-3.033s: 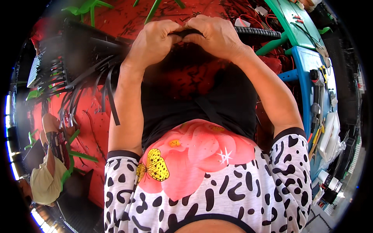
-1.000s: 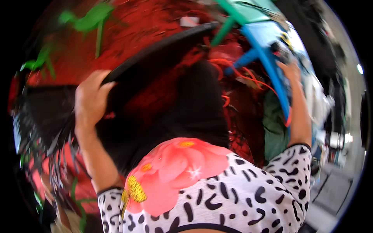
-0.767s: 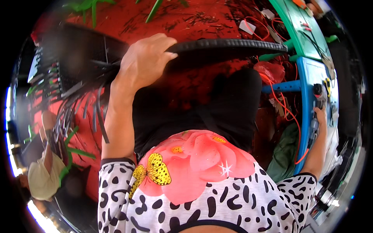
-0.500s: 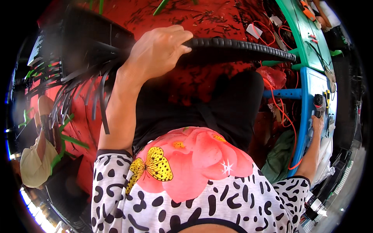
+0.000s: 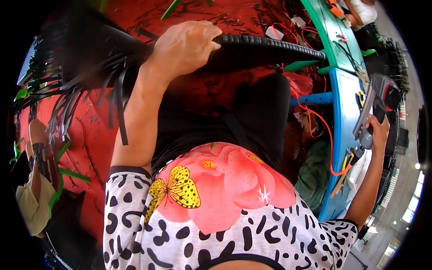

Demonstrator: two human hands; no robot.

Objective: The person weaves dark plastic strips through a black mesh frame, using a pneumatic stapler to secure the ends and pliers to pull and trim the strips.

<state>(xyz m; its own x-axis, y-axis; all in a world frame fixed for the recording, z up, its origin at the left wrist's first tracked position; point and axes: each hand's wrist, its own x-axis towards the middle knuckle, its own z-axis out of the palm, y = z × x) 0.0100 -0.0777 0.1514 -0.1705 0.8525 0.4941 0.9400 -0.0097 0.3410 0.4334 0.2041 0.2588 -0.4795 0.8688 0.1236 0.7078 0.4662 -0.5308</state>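
Note:
My left hand [image 5: 186,47] is closed round the end of a black edge [image 5: 274,42] wrapped in flat strip, part of a dark woven piece across my lap. Loose black strips [image 5: 120,103] hang from this piece beside my left forearm. Over to the right, my right hand [image 5: 379,130] grips an air staple gun [image 5: 382,96] by its handle, raised above the blue table [image 5: 338,90]. An orange-red air hose [image 5: 331,155] runs to the bottom of its handle. The gun is well apart from the woven piece.
A green table [image 5: 335,40] adjoins the blue one, with an orange tool [image 5: 334,10] on its far end. Black scraps litter the red floor [image 5: 243,18]. Green cloth [image 5: 312,173] lies below the blue table. Other people are at far left and upper right.
My right hand has lifted the staple gun off the blue table, and the gun looks larger and nearer. My left hand keeps its grip. The view has shifted slightly.

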